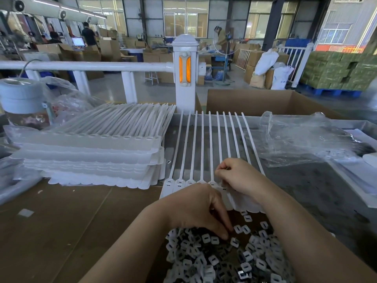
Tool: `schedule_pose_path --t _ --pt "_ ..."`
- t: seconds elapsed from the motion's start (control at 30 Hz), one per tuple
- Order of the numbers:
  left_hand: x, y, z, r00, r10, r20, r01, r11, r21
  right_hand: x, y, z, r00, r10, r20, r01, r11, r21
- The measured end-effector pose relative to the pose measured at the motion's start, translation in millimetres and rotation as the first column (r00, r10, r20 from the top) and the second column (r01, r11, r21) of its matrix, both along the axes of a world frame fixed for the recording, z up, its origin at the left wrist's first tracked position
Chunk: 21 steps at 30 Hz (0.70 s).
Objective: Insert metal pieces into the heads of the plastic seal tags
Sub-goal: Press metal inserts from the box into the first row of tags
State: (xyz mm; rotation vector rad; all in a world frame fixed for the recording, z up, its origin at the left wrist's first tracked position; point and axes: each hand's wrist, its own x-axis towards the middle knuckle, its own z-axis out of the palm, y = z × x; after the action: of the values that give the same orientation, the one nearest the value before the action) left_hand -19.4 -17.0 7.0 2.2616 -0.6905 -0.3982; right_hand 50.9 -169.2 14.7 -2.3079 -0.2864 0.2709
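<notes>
Tags (pixel 206 148) lie fanned across the bench in one joined strip, tails pointing away toward the white railing (pixel 81 66), heads (pixel 179 182) in a row nearest the person. The four or five heads on the left of the row show small dark slots; whether those already carry metal I cannot tell from here. The right hand (pixel 236 174) sits over the heads further along, fingers curled in and thumb meeting forefinger in a tight pinch at a head; something small may be between them, but it is too small to make out. The left hand (pixel 195 209) reaches down into the pile of pieces (pixel 224 260) heaped in the open box just below the strip, fingers bent with their tips among the pieces, seemingly picking one out, though I cannot see one held. By my reading the work is mid-row: one head being filled while the next piece is fetched. The next move calls for turning a piece square to its slot and pressing it straight in, then shifting rightward to the next head. A stack of more strips (pixel 91 158) waits to the left, crumpled plastic bags (pixel 302 139) to the right.
</notes>
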Motion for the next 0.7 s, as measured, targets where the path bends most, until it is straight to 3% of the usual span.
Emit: schedule_pose_path --t 0.13,0.27,0.37,0.47,0.57,0.7 --pt "2 2 -4 1.000 0.008 -0.026 -0.008 1.000 -0.011 1 -1 -1 1.000 0.001 -0.009 -0.001 1.000 -0.004" --pt "5 6 -3 0.990 0.140 -0.030 -0.143 0.981 -0.130 3 0 0 1.000 -0.009 -0.017 0.010 0.999 0.037" --pt "8 13 -2 0.934 0.314 -0.168 -0.353 0.878 -0.322 2 -1 2 1.000 0.010 -0.008 -0.009 0.996 0.087" --pt "11 18 -4 0.863 0.418 -0.285 -0.504 0.755 -0.419 0 -2 6 0.997 0.072 -0.021 -0.069 0.988 0.140" --pt "13 22 -6 0.815 0.438 -0.379 -0.577 0.665 -0.474 -2 -2 9 0.980 0.182 -0.086 -0.163 0.968 0.193" --pt "15 29 -6 0.779 0.463 -0.423 -0.626 0.614 -0.480 -2 -5 10 0.962 0.261 -0.086 -0.244 0.955 0.168"
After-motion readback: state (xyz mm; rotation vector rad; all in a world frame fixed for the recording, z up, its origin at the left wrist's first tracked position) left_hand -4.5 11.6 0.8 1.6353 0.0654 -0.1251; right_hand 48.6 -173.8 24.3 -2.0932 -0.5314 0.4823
